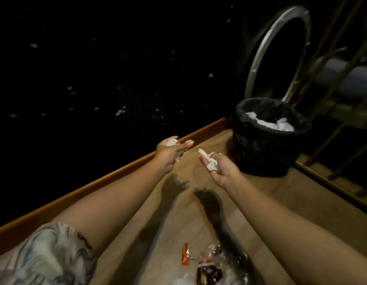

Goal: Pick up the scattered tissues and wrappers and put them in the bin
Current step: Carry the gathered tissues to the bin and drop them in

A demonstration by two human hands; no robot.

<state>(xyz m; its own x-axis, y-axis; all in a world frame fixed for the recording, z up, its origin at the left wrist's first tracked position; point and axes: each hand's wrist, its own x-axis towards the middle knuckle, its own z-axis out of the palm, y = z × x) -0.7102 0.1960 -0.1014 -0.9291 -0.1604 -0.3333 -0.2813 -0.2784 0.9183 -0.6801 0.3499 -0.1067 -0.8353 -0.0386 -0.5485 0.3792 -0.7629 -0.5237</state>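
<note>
Both arms reach forward over a wooden surface (pixel 260 202). My left hand (pixel 168 153) grips a crumpled white tissue (pixel 172 142) together with a bit of shiny wrapper. My right hand (pixel 219 168) holds another crumpled white tissue (pixel 210 161) between curled fingers. The bin (pixel 267 155), lined with a black bag, stands to the right beyond both hands and has white tissues (pixel 281 125) inside. An orange wrapper (pixel 185 254), a dark red wrapper (pixel 208 271) and clear plastic wrappers (pixel 215 248) lie near the bottom edge.
An orange-brown wooden edge (pixel 108 177) runs diagonally along the left of the surface, with a dark speckled area beyond it. A round metal hoop (pixel 260 54) and a slatted metal frame (pixel 332 120) stand behind the bin.
</note>
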